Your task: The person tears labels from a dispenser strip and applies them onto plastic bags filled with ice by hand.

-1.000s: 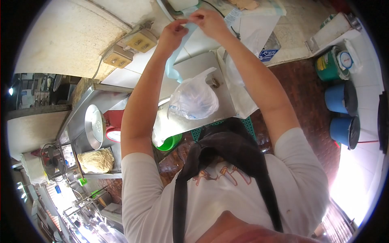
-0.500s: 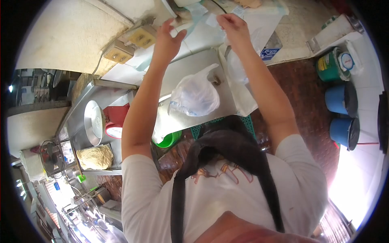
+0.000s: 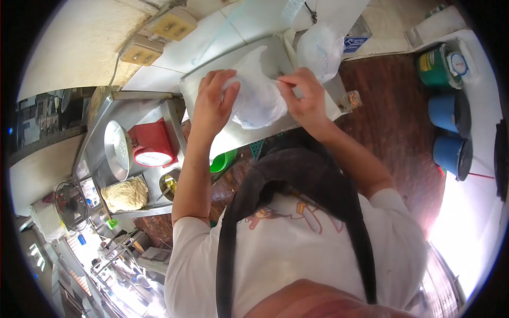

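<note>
A translucent white plastic bag (image 3: 257, 100) with its top gathered to a point sits on the metal counter (image 3: 204, 79). My left hand (image 3: 214, 103) is at the bag's left side, fingers bent and thumb close to the index finger, with film between them. On the opposite side, my right hand (image 3: 306, 100) pinches at the upper right edge of the bag. Its fingertips are pressed together, and whether they also hold a small clear strip is hard to make out. A second plastic bag (image 3: 321, 50) is just beyond my right hand.
To the left, a red scale (image 3: 154, 139) with a metal pan (image 3: 117, 150) stands near a pale yellowish bundle (image 3: 125, 194) and a bowl (image 3: 169, 185). A green basin (image 3: 222, 160) is below the counter. Blue buckets (image 3: 449, 114) and a green tin (image 3: 437, 66) line the right wall.
Both hands have come down from the wall area to the plastic bag on the counter. A small whitish piece was in my right fingers before. The view has also shifted.
</note>
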### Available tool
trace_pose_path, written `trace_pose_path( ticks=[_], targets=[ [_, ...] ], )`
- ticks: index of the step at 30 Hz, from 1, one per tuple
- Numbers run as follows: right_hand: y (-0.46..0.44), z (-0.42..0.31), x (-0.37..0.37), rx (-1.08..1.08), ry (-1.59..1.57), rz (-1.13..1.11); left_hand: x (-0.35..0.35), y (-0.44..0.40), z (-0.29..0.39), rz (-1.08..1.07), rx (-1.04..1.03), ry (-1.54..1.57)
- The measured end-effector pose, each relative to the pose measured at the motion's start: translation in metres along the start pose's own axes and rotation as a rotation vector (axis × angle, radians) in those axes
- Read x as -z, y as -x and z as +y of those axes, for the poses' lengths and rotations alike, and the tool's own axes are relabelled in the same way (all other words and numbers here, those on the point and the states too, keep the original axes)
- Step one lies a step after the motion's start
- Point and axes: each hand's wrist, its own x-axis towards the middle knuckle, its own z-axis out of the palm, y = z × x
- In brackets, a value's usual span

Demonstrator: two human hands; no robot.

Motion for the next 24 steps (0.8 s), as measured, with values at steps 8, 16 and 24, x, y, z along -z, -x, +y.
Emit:
trace_pose_path(
  ticks=[8,16,24],
  targets=[
    [0.052,-0.003,-0.028,0.249,0.066,-0.495,0.000,0.002,-0.002,0.003,0.063,-0.021],
    [0.029,0.029,-0.065,-0.198,-0.018,-0.084,-0.010,0.010,-0.002,0.015,-0.016,0.084],
    [0.028,0.004,-0.052,-0.089,0.034,-0.210,-0.023,0.009,0.002,0.084,-0.056,0.040]
  ],
)
